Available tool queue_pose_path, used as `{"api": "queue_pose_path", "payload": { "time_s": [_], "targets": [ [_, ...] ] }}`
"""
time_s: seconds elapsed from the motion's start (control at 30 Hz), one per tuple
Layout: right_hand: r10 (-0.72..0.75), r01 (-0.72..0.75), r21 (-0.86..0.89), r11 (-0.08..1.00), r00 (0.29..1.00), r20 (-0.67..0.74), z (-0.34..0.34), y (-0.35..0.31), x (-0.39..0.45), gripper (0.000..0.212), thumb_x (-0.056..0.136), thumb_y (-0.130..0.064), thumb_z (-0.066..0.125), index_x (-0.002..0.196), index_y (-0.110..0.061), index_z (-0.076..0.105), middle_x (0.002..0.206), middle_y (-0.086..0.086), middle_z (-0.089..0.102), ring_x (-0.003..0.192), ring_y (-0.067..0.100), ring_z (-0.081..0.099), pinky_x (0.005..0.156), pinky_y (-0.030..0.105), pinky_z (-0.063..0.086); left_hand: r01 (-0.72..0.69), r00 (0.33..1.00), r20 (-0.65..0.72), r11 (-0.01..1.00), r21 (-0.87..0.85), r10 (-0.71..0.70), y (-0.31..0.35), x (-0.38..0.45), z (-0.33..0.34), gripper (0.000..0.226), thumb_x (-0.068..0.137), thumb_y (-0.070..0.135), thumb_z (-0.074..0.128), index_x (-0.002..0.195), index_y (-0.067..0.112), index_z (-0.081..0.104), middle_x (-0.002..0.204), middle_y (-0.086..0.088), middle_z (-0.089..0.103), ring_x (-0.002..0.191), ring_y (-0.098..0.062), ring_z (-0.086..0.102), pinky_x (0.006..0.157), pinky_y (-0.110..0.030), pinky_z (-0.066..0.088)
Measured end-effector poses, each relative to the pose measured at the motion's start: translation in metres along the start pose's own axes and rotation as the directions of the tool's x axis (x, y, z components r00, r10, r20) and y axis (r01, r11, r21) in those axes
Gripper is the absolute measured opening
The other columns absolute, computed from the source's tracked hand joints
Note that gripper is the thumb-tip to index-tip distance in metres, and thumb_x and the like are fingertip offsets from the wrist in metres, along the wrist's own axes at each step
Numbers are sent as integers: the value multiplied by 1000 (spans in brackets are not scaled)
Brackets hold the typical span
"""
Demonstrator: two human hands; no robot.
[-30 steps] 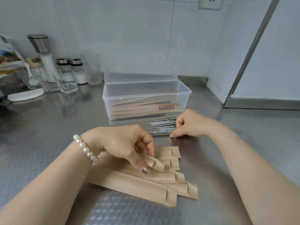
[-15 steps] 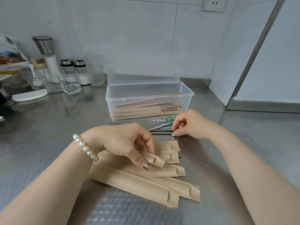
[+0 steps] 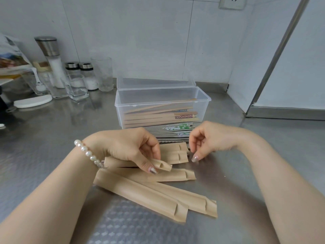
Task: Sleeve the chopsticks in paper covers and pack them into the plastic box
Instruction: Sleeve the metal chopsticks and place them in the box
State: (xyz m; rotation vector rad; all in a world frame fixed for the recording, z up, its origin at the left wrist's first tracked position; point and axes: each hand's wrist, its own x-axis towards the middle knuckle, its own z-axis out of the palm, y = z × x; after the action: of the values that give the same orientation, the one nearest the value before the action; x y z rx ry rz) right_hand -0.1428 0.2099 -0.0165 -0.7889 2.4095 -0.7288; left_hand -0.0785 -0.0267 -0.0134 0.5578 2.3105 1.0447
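Note:
My left hand (image 3: 126, 147) pinches a brown paper sleeve (image 3: 162, 165) near its open end, which is puffed open and faces right. My right hand (image 3: 211, 138) hovers just right of it with fingers loosely curled, and I see nothing held in them. A pile of loose metal chopsticks (image 3: 175, 131) with patterned ends lies between my hands and the clear plastic box (image 3: 158, 103). The box stands open with several sleeved chopsticks (image 3: 158, 115) inside. More empty sleeves (image 3: 149, 196) lie on the steel counter in front of me.
At the back left stand a salt grinder (image 3: 51, 55), two small shakers (image 3: 86, 76), a tall glass (image 3: 102, 73), a square glass (image 3: 77, 87) and a white lid (image 3: 33, 103). A white panel with a metal frame (image 3: 281, 67) closes off the right side.
My right hand has lifted off the chopstick pile and come toward the sleeve mouth. My left hand has raised the pinched sleeve slightly, opening its end wider.

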Motion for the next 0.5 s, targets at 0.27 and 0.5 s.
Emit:
{"api": "queue_pose_path", "payload": {
  "time_s": [0.27,0.5],
  "targets": [
    [-7,-2,-66,998,990,-139,17,-5,12,13,67,-4,71,68,-16,65,45,-8,45,48,10,40,55,23,36,2,1000,22,1000,0,-2,0,1,-1,24,64,10,80,83,14,67,84,-11,71,78,-18,65,75,-26,51],
    [15,-28,-60,998,981,-196,13,2,14,13,69,-9,74,65,-17,65,39,-13,41,44,6,37,56,23,35,-13,996,84,1000,1,13,2,-2,0,24,65,5,79,80,18,67,82,-6,71,79,-15,67,74,-22,51]
  ]
}}
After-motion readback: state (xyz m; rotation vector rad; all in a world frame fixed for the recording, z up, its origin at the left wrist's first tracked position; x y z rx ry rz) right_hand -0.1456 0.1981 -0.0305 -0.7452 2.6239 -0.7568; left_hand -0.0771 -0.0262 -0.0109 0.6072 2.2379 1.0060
